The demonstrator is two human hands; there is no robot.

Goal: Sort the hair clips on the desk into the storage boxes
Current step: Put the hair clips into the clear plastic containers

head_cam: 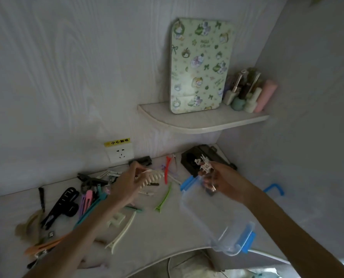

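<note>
At far left we see the desk (pixel 167 233) strewn with hair clips: a beige clip (pixel 26 223) at the edge, then a large black claw clip (pixel 61 205) lying flat, and just right of it a bundle of slim pink, purple and teal clips (pixel 88 203). An orange clip (pixel 40 248) lies near the front edge. Further back, dark clips (pixel 88 178) rest near the wall below a white socket (pixel 120 154) with a yellow label.

Moving right, our left hand (pixel 125 187) is raised above the desk, its fingers pinching a cream toothed claw clip (pixel 152 178) held clear of the surface. Below the forearm lie a long cream clip (pixel 123 230) and, to its right, a green clip (pixel 164 197); a red clip (pixel 167 167) lies behind, toward the wall.

Right of centre, a clear storage box (pixel 213 223) with blue latches sits tilted near the front edge of the desk. Our right hand (pixel 225 181) hovers over its far end, fingers curled round a small white clip (pixel 204 164); motion blur hides how the fingers lie on it. Behind the hand stands a dark box (pixel 195 157) against the corner.

Above, a wall shelf (pixel 203 122) bears a green patterned panel (pixel 200 65) and, to its right, a cluster of bottles (pixel 251 93).
</note>
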